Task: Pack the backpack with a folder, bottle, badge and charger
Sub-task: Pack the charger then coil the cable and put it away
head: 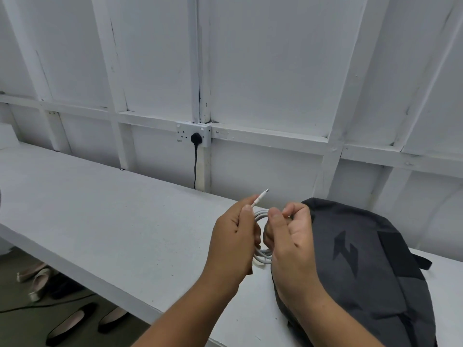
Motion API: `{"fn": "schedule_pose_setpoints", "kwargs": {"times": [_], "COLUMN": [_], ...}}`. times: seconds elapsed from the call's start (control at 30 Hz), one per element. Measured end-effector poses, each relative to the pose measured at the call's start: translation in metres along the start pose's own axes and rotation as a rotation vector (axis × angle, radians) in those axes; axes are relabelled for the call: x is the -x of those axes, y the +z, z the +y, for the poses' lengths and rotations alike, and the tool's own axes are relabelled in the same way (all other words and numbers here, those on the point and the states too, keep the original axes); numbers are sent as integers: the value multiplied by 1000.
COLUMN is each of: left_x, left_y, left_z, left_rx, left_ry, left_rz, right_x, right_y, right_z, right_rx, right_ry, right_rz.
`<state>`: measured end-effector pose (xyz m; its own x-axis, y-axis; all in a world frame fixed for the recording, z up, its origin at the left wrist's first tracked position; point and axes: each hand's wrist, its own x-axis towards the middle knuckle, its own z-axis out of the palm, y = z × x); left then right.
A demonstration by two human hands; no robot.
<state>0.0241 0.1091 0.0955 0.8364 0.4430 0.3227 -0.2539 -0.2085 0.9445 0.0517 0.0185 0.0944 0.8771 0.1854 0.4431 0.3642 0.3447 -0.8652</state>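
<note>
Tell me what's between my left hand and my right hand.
The coiled white charger cable, held by both the left hand and right hand, in the head view.

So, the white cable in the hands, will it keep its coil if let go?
Probably floppy: the white cable bends into small loops between the left hand and right hand. It may spring loose, since no tie shows on the loops. Thin, so likely light.

Prob. makeshift back room or changing area: white-painted timber-frame wall [263, 71], long white bench [100, 221], dbl socket [184, 134] w/ black plug [195, 139], shoes [72, 321] on floor under bench.
</note>
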Motion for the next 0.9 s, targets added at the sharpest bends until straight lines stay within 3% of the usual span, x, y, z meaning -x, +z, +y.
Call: {"fn": "schedule_pose_setpoints", "kwargs": {"times": [0.1, 0.27, 0.5, 0.73, 0.83, 0.9], "left_x": [-2, -4, -3, -6, -5, -4], "left_y": [-1, -7, -13, -9, -8, -8], "left_z": [-2, 1, -3, -8, -12, -18], "left_rx": [123, 186, -157, -298, -356, -371], "left_ry": [-146, -155, 133, 192, 219, 191], "left_rz": [-9, -106, -156, -139, -96, -81], "right_x": [1, -4, -14, 2, 0, -4], "right_y": [-2, -7, -16, -13, -17, -21], "right_z": [0, 4, 5, 1, 1, 0], "right_rx": [52, 57, 210, 458, 435, 436], "right_ry": [-26, -1, 45, -25, 72, 157], "right_rz": [-37, -31, -33, 81, 97, 21]}}
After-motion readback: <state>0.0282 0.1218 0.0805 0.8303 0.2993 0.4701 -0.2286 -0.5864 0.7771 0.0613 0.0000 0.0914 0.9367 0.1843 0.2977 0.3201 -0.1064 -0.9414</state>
